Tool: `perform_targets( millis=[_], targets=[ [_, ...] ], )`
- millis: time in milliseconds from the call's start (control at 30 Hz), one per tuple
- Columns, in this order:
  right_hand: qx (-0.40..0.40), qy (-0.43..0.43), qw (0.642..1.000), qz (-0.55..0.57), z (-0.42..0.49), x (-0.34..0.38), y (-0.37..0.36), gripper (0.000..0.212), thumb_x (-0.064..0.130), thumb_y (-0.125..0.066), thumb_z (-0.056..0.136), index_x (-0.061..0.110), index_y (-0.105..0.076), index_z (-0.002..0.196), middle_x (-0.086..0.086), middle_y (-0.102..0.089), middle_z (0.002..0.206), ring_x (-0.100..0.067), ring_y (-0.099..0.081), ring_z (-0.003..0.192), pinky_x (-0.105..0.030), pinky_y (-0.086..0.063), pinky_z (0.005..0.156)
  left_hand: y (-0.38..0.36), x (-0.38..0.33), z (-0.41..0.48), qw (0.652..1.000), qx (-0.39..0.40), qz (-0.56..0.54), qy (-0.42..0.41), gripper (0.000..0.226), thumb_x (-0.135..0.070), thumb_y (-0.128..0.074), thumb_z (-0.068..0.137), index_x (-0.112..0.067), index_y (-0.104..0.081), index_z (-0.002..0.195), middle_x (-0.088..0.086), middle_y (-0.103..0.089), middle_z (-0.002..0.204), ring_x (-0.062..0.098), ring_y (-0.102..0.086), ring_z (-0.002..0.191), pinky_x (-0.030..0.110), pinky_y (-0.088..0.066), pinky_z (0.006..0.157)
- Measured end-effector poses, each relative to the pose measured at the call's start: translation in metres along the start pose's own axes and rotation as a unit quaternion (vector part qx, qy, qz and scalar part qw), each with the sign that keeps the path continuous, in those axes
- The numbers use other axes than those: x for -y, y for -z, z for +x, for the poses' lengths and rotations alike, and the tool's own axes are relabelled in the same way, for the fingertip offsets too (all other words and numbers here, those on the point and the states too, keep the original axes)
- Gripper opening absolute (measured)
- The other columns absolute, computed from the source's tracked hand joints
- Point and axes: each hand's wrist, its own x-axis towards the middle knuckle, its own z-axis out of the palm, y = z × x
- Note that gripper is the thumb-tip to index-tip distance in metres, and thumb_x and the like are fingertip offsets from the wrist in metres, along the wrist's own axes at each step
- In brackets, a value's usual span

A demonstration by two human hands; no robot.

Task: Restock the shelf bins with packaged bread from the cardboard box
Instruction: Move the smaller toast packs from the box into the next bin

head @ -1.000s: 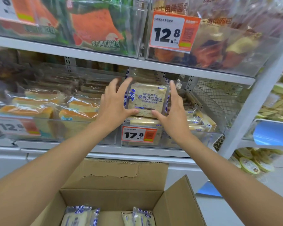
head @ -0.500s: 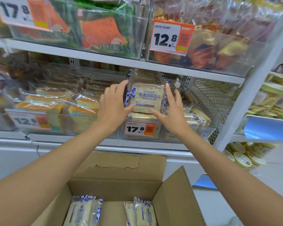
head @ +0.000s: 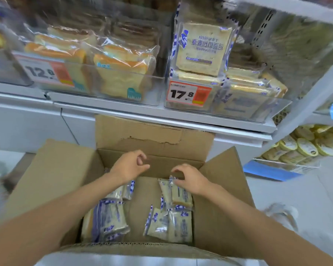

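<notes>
The left hand [head: 129, 167] is hovering loosely curled, holding nothing, over the cardboard box [head: 219, 208], while the right hand [head: 189, 180] at its 3 o'clock is curling onto the top seal of a bread packet [head: 178, 194], grip unclear. Loose packets [head: 108, 219] are lying uncovered in the box at 6 o'clock. At 12 o'clock the shelf bin [head: 273, 110] is holding stacked bread, an upright packet [head: 202, 48] on top, behind a price tag [head: 188, 94].

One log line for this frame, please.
phase: pick from cardboard box | left hand: loosely curled, empty | right hand: pinches bread packet top edge | shelf bin: holds packets
</notes>
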Motion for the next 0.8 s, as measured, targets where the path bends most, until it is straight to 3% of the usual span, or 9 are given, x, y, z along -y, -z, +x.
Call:
perform_targets(
  millis=[100, 167, 233, 300, 400, 500, 567, 667, 800],
  targets=[
    [0.109, -0.114, 0.986, 0.046, 0.022, -0.038, -0.059, 0.048, 0.034, -0.059, 0.093, 0.013, -0.048, 0.136, -0.014, -0.058, 0.128, -0.032, -0.057, 0.120, -0.032, -0.045, 0.094, -0.020, 0.050, -0.006, 0.997, 0.030, -0.026, 0.061, 0.019, -0.032, -0.074, 0.078, -0.026, -0.063, 0.093, -0.006, -0.064, 0.083, 0.013, -0.060, 0.076, 0.030, -0.047, 0.076],
    [0.134, -0.174, 0.974, 0.056, 0.033, -0.060, -0.095, 0.068, 0.046, -0.051, 0.095, 0.008, -0.030, 0.148, -0.016, -0.045, 0.145, -0.031, -0.041, 0.137, -0.031, -0.038, 0.105, -0.030, 0.075, -0.009, 0.995, 0.029, -0.047, 0.081, 0.014, -0.025, -0.072, 0.078, -0.026, -0.062, 0.088, -0.005, -0.064, 0.080, 0.012, -0.058, 0.073, 0.022, -0.043, 0.072],
    [0.155, -0.186, 0.970, 0.017, 0.041, -0.076, -0.123, 0.077, 0.048, -0.041, 0.099, 0.005, -0.008, 0.154, -0.017, -0.018, 0.160, -0.029, -0.015, 0.149, -0.034, -0.022, 0.118, -0.037, 0.090, -0.012, 0.994, 0.043, -0.040, 0.093, 0.015, -0.021, -0.073, 0.083, -0.020, -0.064, 0.095, -0.008, -0.059, 0.080, 0.010, -0.057, 0.074, 0.023, -0.045, 0.076],
    [0.143, -0.145, 0.979, -0.016, 0.040, -0.075, -0.138, 0.069, 0.045, -0.040, 0.100, 0.007, -0.017, 0.153, -0.018, -0.007, 0.162, -0.029, -0.005, 0.150, -0.035, -0.015, 0.120, -0.038, 0.100, -0.013, 0.992, 0.064, -0.033, 0.102, 0.019, -0.025, -0.071, 0.086, -0.017, -0.064, 0.102, -0.010, -0.058, 0.082, 0.012, -0.058, 0.075, 0.029, -0.048, 0.079],
    [0.034, -0.074, 0.996, -0.019, 0.039, -0.069, -0.145, 0.040, 0.037, -0.053, 0.096, 0.015, -0.055, 0.129, -0.010, -0.025, 0.158, -0.022, -0.020, 0.146, -0.026, -0.017, 0.112, -0.038, 0.106, -0.011, 0.989, 0.073, -0.058, 0.118, 0.018, -0.023, -0.070, 0.088, -0.017, -0.064, 0.103, -0.006, -0.059, 0.085, 0.019, -0.062, 0.082, 0.028, -0.048, 0.081],
    [-0.007, -0.124, 0.991, -0.044, 0.045, -0.071, -0.144, 0.070, 0.038, -0.065, 0.087, 0.020, -0.033, 0.146, -0.008, -0.016, 0.159, -0.027, -0.013, 0.147, -0.041, -0.010, 0.119, -0.040, 0.105, -0.010, 0.980, 0.075, -0.099, 0.152, 0.016, -0.017, -0.070, 0.088, -0.015, -0.065, 0.103, -0.003, -0.060, 0.086, 0.024, -0.065, 0.087, 0.026, -0.047, 0.083],
    [0.006, -0.154, 0.986, -0.064, 0.050, -0.073, -0.141, 0.086, 0.045, -0.070, 0.081, 0.015, -0.026, 0.149, -0.008, -0.028, 0.153, -0.027, -0.019, 0.144, -0.044, -0.014, 0.119, -0.042, 0.105, -0.009, 0.977, 0.081, -0.112, 0.164, 0.016, -0.016, -0.068, 0.088, -0.017, -0.065, 0.103, -0.003, -0.063, 0.088, 0.022, -0.066, 0.093, 0.031, -0.047, 0.092],
    [-0.021, -0.110, 0.990, -0.081, 0.054, -0.066, -0.131, 0.076, 0.045, -0.076, 0.075, 0.016, -0.043, 0.137, -0.004, -0.042, 0.136, -0.024, -0.033, 0.130, -0.036, -0.022, 0.112, -0.042, 0.104, -0.009, 0.973, 0.095, -0.119, 0.174, 0.017, -0.019, -0.067, 0.089, -0.020, -0.064, 0.106, 0.000, -0.065, 0.099, 0.017, -0.064, 0.096, 0.027, -0.049, 0.088],
    [-0.009, -0.088, 0.988, 0.128, 0.053, -0.043, -0.108, 0.063, 0.023, -0.085, 0.070, 0.016, -0.047, 0.119, 0.002, -0.038, 0.117, -0.011, -0.040, 0.106, -0.034, -0.043, 0.100, -0.042, 0.092, -0.008, 0.955, 0.104, -0.184, 0.210, 0.029, -0.026, -0.067, 0.091, -0.015, -0.059, 0.117, 0.003, -0.060, 0.117, 0.016, -0.062, 0.093, 0.028, -0.052, 0.082]
  ],
)
